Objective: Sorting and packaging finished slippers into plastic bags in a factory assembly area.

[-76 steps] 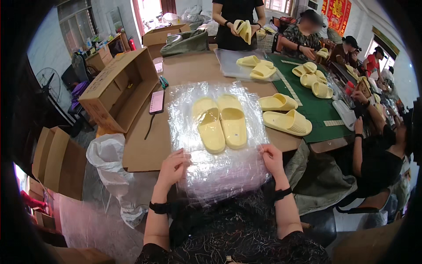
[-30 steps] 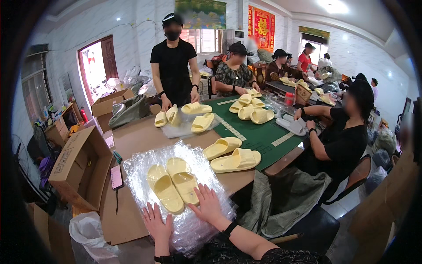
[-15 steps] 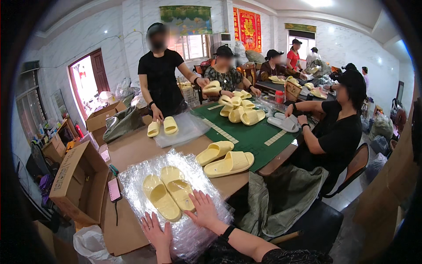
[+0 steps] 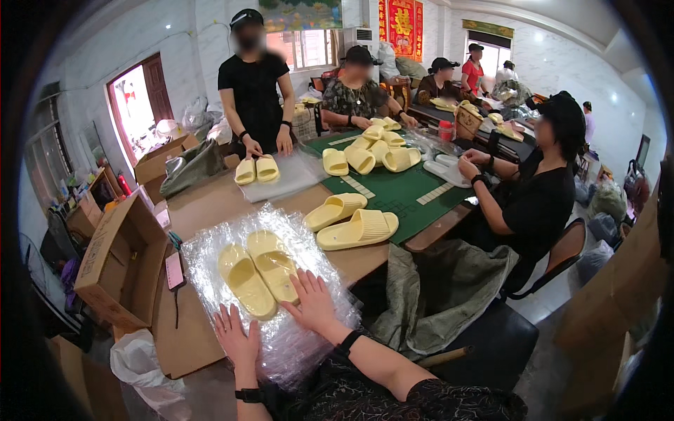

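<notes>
A pair of pale yellow slide slippers (image 4: 243,282) lies side by side, toes away from me, under clear plastic on a thick stack of clear plastic bags (image 4: 203,245). My left hand (image 4: 239,339) rests flat with fingers spread at the near left of the pair, pressing on the plastic. Over the near right edge of the right slipper lies my right hand (image 4: 313,304), its fingers stretched out and touching the plastic. Neither hand grips anything. Just beyond the stack, two loose yellow slippers (image 4: 361,230) stand on the table.
Left of the stack are a phone (image 4: 174,270) with a cord and an open cardboard box (image 4: 119,274). More yellow slippers (image 4: 379,151) are heaped on the green mat (image 4: 404,200). Co-workers stand and sit around the table. A grey-green sack (image 4: 435,302) hangs at my right.
My view has shifted slightly; my hands stay flat on the plastic. The standing co-worker no longer holds up a slipper, and both that person's hands are now near the pair before them.
</notes>
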Tool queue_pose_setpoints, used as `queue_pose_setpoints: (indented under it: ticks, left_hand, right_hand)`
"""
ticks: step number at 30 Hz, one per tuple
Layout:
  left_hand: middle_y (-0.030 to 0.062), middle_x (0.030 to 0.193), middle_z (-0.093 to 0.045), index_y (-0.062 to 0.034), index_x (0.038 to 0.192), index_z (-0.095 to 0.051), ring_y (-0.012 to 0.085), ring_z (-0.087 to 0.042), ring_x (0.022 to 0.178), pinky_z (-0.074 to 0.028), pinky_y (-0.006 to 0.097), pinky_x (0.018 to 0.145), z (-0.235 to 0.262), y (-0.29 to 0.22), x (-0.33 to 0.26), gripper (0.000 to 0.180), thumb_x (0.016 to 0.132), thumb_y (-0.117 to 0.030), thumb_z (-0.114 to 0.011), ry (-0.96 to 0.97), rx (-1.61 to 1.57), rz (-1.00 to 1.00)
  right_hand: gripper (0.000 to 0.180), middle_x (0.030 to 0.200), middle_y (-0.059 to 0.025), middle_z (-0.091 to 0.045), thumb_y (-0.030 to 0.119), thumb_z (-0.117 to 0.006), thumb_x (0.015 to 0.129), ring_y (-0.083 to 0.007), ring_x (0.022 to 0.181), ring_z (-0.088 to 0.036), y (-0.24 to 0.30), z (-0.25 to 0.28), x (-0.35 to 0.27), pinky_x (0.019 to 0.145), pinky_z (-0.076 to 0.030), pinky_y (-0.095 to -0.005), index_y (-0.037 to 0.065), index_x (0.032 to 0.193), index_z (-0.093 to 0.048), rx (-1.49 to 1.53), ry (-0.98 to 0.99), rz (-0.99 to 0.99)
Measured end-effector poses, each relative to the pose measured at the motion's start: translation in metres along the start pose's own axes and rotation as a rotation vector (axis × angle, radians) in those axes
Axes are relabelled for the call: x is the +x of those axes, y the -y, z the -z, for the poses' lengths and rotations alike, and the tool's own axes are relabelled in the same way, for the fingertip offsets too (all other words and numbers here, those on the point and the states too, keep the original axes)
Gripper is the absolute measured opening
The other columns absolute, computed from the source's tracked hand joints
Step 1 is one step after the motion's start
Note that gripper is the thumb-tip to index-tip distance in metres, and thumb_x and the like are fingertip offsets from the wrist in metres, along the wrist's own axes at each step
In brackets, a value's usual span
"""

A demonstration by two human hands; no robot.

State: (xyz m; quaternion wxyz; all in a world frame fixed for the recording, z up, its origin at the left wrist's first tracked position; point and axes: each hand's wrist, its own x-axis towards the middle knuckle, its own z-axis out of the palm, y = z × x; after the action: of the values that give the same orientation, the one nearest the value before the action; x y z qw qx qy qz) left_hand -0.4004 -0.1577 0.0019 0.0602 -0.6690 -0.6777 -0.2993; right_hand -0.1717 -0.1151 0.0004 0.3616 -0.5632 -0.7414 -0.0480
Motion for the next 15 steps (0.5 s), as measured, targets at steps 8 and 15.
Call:
queue_pose_setpoints:
  ticks: [8, 15]
  left_hand:
    - [0.0184, 0.155, -0.034, -0.0062, 0.143, -0.048, 0.0421, -0.027, 0.144, -0.021, 0.053, 0.117, 0.004, -0.004, 0.001, 0.069, 0.084, -0.037, -0.066, -0.046, -0.003, 0.002]
    - [0.0175, 0.157, -0.031, -0.0075, 0.144, -0.046, 0.0406, -0.026, 0.145, -0.02, 0.054, 0.117, -0.001, 0.001, -0.006, 0.072, 0.083, -0.04, -0.066, 0.019, -0.008, 0.009]
  right_hand:
    - [0.074, 0.148, -0.0223, -0.041, 0.055, -0.052, 0.094, -0.0401, 0.136, -0.038, 0.003, -0.005, -0.009, 0.113, -0.027, -0.0526, 0.002, 0.144, -0.042, 0.037, 0.04, -0.011]
    - [0.076, 0.15, -0.0221, -0.039, 0.058, -0.05, 0.094, -0.0393, 0.138, -0.036, -0.001, -0.007, -0.01, 0.114, -0.026, -0.0524, 0.004, 0.146, -0.04, -0.003, 0.028, -0.016]
